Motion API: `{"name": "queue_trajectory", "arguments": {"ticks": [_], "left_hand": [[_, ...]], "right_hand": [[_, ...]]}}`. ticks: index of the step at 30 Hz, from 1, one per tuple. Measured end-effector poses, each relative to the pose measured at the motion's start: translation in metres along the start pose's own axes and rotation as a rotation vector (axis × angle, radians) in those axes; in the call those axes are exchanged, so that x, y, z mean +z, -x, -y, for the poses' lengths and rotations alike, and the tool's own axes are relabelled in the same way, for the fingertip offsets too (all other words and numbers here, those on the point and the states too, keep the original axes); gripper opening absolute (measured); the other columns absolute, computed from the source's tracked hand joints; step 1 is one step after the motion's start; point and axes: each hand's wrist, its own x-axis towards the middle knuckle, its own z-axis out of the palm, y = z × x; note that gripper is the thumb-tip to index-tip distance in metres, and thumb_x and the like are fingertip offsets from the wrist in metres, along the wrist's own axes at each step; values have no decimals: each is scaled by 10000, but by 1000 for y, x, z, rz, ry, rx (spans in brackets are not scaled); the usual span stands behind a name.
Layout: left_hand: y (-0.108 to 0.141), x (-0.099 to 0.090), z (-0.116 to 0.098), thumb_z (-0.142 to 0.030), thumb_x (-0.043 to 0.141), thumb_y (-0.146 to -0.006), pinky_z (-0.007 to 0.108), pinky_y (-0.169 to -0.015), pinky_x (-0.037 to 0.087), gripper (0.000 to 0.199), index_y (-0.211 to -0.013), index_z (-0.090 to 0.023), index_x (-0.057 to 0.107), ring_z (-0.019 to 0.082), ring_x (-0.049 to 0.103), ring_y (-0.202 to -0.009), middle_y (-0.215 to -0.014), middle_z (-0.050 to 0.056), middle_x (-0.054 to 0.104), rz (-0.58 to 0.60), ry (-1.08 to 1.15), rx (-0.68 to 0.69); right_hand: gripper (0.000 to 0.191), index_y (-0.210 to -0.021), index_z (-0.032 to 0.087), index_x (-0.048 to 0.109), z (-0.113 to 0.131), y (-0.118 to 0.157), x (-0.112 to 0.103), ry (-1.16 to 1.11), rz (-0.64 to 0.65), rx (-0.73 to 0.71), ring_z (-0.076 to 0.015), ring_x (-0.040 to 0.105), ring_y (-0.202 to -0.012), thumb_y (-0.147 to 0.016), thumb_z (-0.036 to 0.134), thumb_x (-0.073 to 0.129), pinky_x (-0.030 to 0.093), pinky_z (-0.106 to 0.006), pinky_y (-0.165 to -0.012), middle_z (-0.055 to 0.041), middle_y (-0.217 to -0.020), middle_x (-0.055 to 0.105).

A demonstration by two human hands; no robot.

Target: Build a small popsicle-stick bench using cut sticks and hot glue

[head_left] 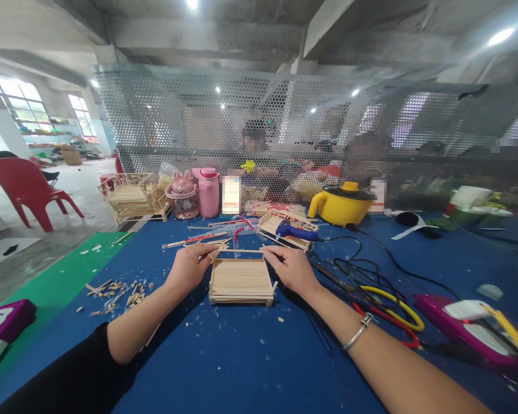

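Sticks laid side by side make up the small platform (240,282), which sits on the blue table (233,356) at the centre of my head view. I see the left hand (189,265) and the right hand (290,267) at its 2 far corners, thumb and fingers of each pinched narrow on 1 end of a thin stick (242,250) that spans across, just beyond the far edge. I take the 2-handed grip as a way to keep the stick level and lined up with the platform, while the table bears the weight.

Right of centre, a blue glue gun (297,230) appears to lie on a second stick piece (267,224), perhaps to be near the right hand. Wood offcuts (136,294) lie loose at centre left, apart from the platform.

Fingertips cover both ends of the thin stick, so I cannot tell whether it touches the corner posts. The platform's underside is hidden from me, and the gun covers part of the second piece. At right I cannot trace the tangled black cables (358,270). Upper middle, a perforated partition (198,115) obscures the people behind. A purple-and-white object (8,322) is cut off at the left edge.
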Motion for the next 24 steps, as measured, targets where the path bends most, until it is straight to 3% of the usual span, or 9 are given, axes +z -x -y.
{"name": "queue_trajectory", "arguments": {"ticks": [6, 12, 19, 24], "left_hand": [[-1, 1, -1, -298, 570, -769, 326, -799, 483, 221, -895, -222, 735, 205, 647, -845, -906, 40, 734, 3, 83, -102], [-3, 2, 1, -377, 602, -736, 250, -516, 447, 290, -902, -175, 727, 126, 545, -501, -630, 18, 674, 82, 274, -292], [-7, 0, 1, -531, 550, -759, 248, -550, 499, 461, -986, -150, 672, 121, 592, -628, -864, 74, 674, 84, 521, -438], [-8, -2, 1, -525, 589, -729, 221, -502, 470, 446, -943, -142, 673, 75, 502, -502, -710, 13, 618, 73, 522, -460]], "right_hand": [[252, -886, 216, 730, -1, -2, 0, 11, 16, 19, -199, 686, -815, -832, 305, 501, 517, -302, -756, -18, -872, 744], [239, -898, 232, 728, 0, -3, 0, 35, 17, -8, -199, 672, -874, -839, 291, 504, 494, -300, -795, -17, -917, 738], [230, -880, 239, 727, 0, -4, -1, 56, 20, -34, -207, 670, -877, -836, 287, 507, 485, -312, -809, -20, -927, 737], [226, -867, 238, 727, 0, -5, -1, 46, 17, -31, -209, 670, -864, -833, 294, 511, 480, -317, -801, -21, -914, 738]]}}
